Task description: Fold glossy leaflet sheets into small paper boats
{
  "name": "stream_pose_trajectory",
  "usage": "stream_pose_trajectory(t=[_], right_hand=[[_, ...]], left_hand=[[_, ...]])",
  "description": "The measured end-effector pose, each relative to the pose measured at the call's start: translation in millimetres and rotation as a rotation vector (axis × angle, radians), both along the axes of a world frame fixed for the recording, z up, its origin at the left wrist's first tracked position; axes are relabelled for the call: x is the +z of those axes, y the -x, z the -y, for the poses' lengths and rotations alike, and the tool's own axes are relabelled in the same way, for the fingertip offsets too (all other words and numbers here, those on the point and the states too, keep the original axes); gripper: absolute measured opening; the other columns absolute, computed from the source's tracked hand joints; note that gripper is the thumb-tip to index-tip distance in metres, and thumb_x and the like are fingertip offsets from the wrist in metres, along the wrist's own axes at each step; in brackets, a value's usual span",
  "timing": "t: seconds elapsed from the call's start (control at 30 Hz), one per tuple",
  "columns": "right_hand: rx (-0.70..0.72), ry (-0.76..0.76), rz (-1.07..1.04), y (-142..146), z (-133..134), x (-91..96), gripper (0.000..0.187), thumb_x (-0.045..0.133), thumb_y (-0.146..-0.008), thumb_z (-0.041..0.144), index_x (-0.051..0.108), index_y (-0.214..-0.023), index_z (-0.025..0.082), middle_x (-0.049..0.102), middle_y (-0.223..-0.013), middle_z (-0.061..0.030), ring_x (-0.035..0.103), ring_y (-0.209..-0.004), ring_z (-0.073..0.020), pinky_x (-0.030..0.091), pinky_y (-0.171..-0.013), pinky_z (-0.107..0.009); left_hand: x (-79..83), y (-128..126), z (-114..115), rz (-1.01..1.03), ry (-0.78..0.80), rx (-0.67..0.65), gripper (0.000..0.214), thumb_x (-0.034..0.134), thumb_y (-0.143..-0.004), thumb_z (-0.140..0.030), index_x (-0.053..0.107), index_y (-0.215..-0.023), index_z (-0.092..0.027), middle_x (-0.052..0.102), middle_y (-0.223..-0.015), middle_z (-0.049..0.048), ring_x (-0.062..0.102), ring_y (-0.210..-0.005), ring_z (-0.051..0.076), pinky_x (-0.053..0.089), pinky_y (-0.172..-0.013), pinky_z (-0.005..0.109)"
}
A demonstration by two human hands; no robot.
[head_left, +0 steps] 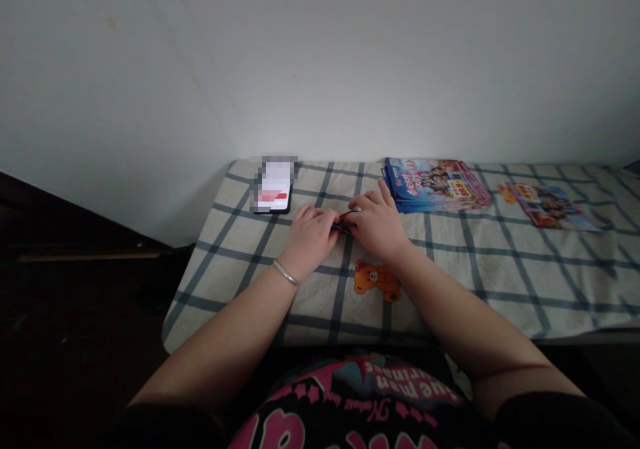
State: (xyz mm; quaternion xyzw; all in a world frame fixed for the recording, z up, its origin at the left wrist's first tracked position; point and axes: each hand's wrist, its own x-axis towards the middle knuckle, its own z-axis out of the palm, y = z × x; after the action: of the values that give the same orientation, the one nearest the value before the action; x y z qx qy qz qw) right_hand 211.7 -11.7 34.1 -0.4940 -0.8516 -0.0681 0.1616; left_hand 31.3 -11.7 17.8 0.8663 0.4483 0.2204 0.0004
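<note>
The left hand [309, 235] and right hand [379, 225] meet over the middle of the surface, set back from its near edge. Both are curled, and their fingertips grip one small dark object [345, 224] between them. The object is too small to identify.

Surrounding items:
- One phone [274, 192] lies flat near the far-left corner, just beyond the left hand and apart from it.
- One stack of booklets [435, 185] lies along the far edge, just beside the right hand's fingers.
- One single booklet [550, 207] lies further right, well apart from the hands.
- One bear print [377, 280] marks the checked cloth [500, 275] just in front of the right wrist.
- One bracelet [285, 273] sits on the left wrist.

The cloth covers the surface to its left and near edges. The far edge meets a plain wall [320, 62]. Bare cloth extends from the hands toward the right along the near edge. The phone and the stack flank the hands on the far side.
</note>
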Motion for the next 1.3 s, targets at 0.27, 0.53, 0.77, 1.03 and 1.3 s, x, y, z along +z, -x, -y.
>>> stream_pose_trajectory(t=[0.27, 0.53, 0.77, 1.03, 1.3], right_hand=[[0.008, 0.066, 0.096, 3.7, -0.9, 4.0, 0.019, 0.058, -0.09, 0.023, 0.077, -0.087, 0.025, 0.065, -0.096, -0.0093, 0.051, -0.092, -0.0268, 0.037, -0.076, -0.042], [0.07, 0.125, 0.149, 4.8, -7.3, 6.9, 0.018, 0.057, -0.091, 0.025, 0.073, -0.083, 0.022, 0.071, -0.085, -0.0047, 0.057, -0.085, -0.0229, 0.032, -0.073, -0.038], [0.092, 0.117, 0.128, 3.8, -11.0, 2.8, 0.017, 0.059, -0.089, 0.027, 0.074, -0.082, 0.023, 0.074, -0.085, -0.0029, 0.058, -0.085, -0.0222, 0.03, -0.074, -0.038], [0.034, 0.151, 0.144, -8.5, -4.6, 10.0, 0.017, 0.059, -0.088, 0.025, 0.076, -0.091, 0.024, 0.075, -0.087, -0.0037, 0.056, -0.089, -0.0238, 0.029, -0.077, -0.039], [-0.056, 0.122, 0.183, -20.9, -0.1, 16.7, 0.015, 0.062, -0.085, 0.025, 0.075, -0.079, 0.02, 0.074, -0.083, -0.0047, 0.055, -0.089, -0.0241, 0.03, -0.078, -0.039]], left_hand=[[12.7, 10.9, -2.2, 0.029, -0.031, -0.034, 0.007, 0.063, -0.089, -0.027, 0.068, -0.086, -0.023, 0.07, -0.095, 0.0023, 0.058, -0.092, 0.023, 0.042, -0.092, 0.042], [8.6, 10.2, -2.4, 0.052, -0.05, -0.028, 0.007, 0.065, -0.089, -0.026, 0.069, -0.084, -0.024, 0.07, -0.093, 0.0007, 0.058, -0.09, 0.022, 0.039, -0.096, 0.042], [9.8, 10.9, -1.3, 0.032, -0.034, -0.019, 0.005, 0.067, -0.088, -0.027, 0.069, -0.085, -0.024, 0.07, -0.095, 0.0003, 0.058, -0.092, 0.022, 0.038, -0.097, 0.043], [9.3, 11.8, -3.3, 0.032, -0.034, -0.025, 0.006, 0.066, -0.088, -0.029, 0.07, -0.085, -0.025, 0.07, -0.093, 0.0002, 0.058, -0.092, 0.023, 0.037, -0.095, 0.043], [10.1, 10.5, -2.8, 0.034, -0.036, -0.014, 0.004, 0.069, -0.086, -0.027, 0.07, -0.085, -0.024, 0.07, -0.092, 0.0008, 0.058, -0.09, 0.023, 0.038, -0.092, 0.041]])
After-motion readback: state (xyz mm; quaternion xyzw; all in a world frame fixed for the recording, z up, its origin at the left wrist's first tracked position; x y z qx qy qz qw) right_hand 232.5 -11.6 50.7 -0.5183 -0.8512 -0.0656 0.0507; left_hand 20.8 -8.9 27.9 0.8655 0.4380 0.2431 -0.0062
